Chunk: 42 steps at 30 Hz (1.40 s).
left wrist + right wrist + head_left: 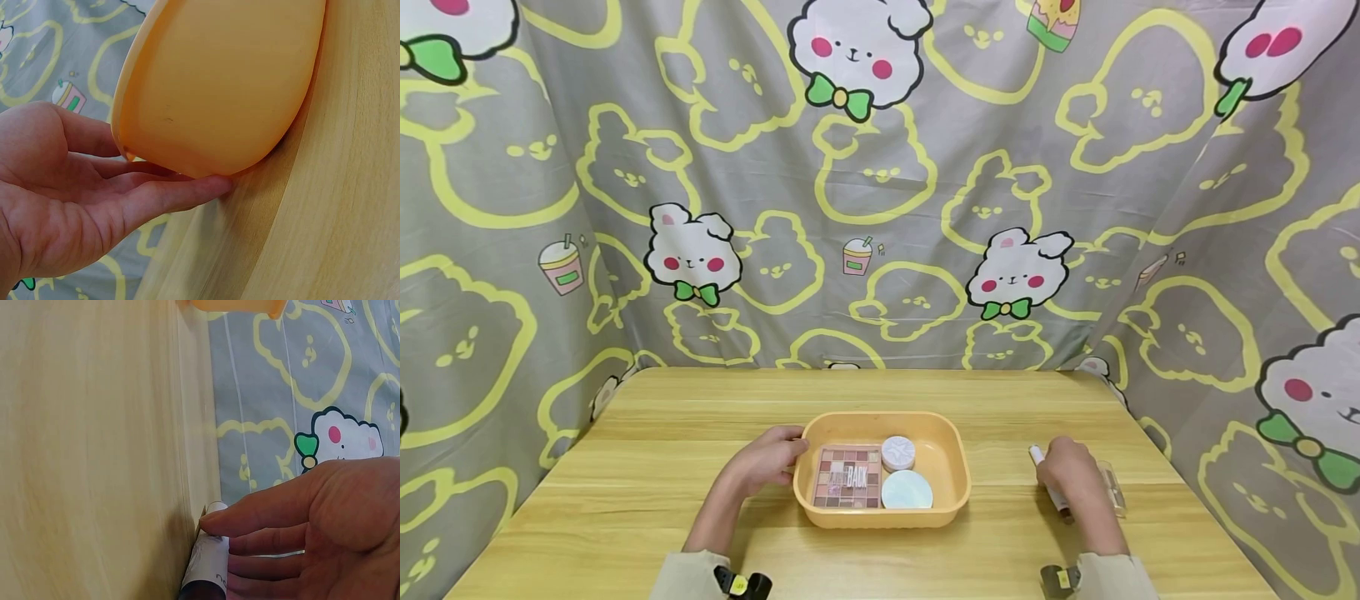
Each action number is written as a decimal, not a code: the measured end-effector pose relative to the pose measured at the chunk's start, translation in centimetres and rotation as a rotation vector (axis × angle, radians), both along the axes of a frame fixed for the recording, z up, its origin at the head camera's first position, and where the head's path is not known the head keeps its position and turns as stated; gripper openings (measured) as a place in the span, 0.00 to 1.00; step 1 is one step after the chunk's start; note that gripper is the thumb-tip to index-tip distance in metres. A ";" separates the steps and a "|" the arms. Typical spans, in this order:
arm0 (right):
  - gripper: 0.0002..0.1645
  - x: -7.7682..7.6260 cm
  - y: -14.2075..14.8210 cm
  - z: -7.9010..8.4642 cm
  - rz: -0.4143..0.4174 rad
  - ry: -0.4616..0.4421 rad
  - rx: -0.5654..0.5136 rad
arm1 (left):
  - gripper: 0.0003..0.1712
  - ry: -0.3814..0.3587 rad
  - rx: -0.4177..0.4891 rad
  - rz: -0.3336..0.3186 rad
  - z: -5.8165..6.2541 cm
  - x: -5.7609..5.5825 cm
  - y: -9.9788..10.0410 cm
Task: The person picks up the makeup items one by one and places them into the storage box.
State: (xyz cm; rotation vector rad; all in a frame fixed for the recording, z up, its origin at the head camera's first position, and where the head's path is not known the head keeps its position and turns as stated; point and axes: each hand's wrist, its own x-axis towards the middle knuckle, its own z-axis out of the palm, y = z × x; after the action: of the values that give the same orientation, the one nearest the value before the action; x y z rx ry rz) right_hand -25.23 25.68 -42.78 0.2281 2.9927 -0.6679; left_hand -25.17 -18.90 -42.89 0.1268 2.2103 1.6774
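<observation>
In the head view a yellow plastic basin point(957, 467) stands on the table. Inside it lie an eyeshadow palette point(847, 479) lettered "BACK", a small white embossed round compact point(898, 452) and a larger pale mint round compact point(907, 489). My left hand point(769, 460) holds the basin's left end, fingers at the rim and thumb along the outer wall point(212, 94). To the right of the basin, my right hand point(1072, 471) pinches a white cosmetic tube point(209, 556) with a dark end, low over the table. Most of that tube is hidden by the hand from above.
A clear-lidded case point(1112, 489) lies just right of the right hand, partly covered by it. The wooden table point(700, 400) is enclosed at the back and sides by a grey cartoon-print curtain point(917, 200).
</observation>
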 end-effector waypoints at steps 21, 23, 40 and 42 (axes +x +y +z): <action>0.06 0.1 -0.2 -0.1 -0.009 0.013 0.010 | 0.28 0.007 -0.006 -0.008 -0.1 0.0 0.0; 0.07 0.1 -0.2 0.0 -0.012 0.012 0.010 | 0.28 0.007 -0.008 -0.009 -0.1 0.0 0.0; 0.07 0.4 -0.2 0.0 -0.011 0.009 0.000 | 0.28 0.007 -0.005 -0.010 -0.2 0.0 0.0; 0.07 0.4 -0.2 0.0 -0.010 0.008 -0.004 | 0.28 0.007 -0.005 -0.012 -0.1 0.0 0.0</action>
State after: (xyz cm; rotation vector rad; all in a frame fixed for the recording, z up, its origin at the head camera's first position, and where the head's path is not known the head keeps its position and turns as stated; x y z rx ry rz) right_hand -24.86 25.52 -42.81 0.2417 2.9994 -0.6767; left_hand -25.20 -18.93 -43.03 0.1443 2.2144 1.6679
